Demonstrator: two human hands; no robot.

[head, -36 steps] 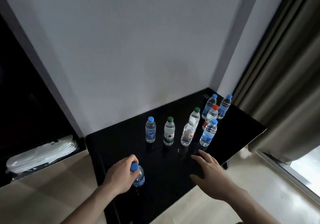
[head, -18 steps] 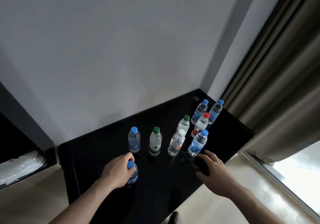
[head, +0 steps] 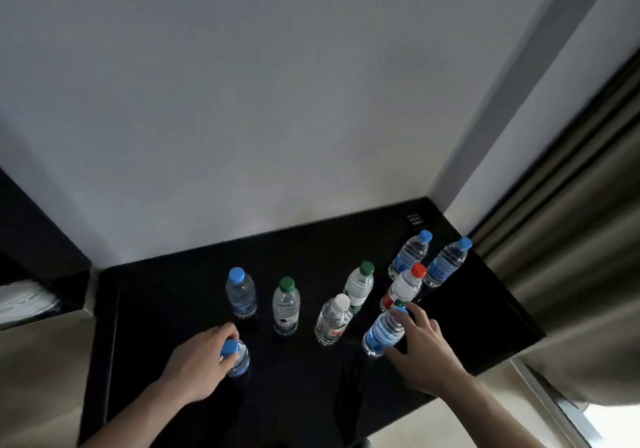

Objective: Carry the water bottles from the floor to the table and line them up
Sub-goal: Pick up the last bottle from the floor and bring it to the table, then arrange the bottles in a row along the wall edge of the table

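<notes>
Several small water bottles stand on the black table (head: 166,309). My left hand (head: 199,361) grips a blue-capped bottle (head: 236,359) standing near the table's front left. My right hand (head: 420,347) curls round another blue-capped bottle (head: 382,333) at the front right, fingers over its cap. Between them stand a blue-capped bottle (head: 240,293), a green-capped bottle (head: 285,307) and a white-capped bottle (head: 333,319). Behind are a second green-capped bottle (head: 360,285), a red-capped bottle (head: 403,288) and two blue-capped bottles (head: 410,253) (head: 446,265).
A grey wall rises right behind the table. A curtain (head: 571,205) hangs at the right. Beige floor (head: 41,378) lies left and below the table. White folded cloth (head: 20,300) sits on a low shelf at far left.
My right hand has reached forward from the table's front edge and closed round the front right blue-capped bottle. My left hand still holds its bottle. The view has shifted.
</notes>
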